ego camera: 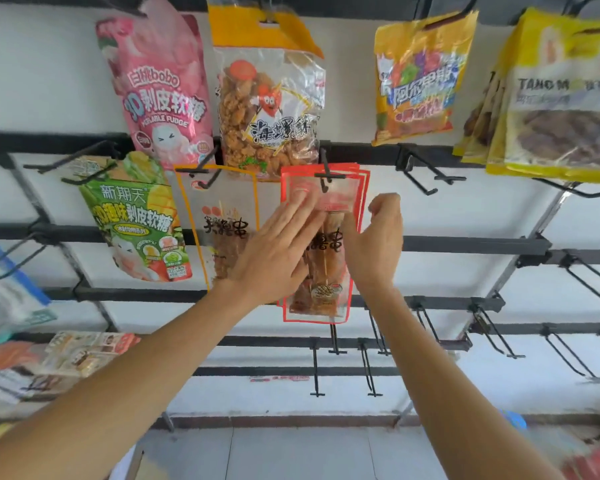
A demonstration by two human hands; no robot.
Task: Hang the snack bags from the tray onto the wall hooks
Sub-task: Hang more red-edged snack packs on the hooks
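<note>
Head view: about three red-edged bags hung on one hook. Left hand pressed them, fingers straight, together; right hand curled beside, grip unclear.

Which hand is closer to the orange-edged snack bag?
Left. The left hand overlaps the orange-edged snack bag; the right hand is beyond the red-edged bag.

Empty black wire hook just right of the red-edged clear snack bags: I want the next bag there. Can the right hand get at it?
Probably yes. The empty black wire hook carries nothing, and the right hand sits just below-left of it with no bag between them.
</note>
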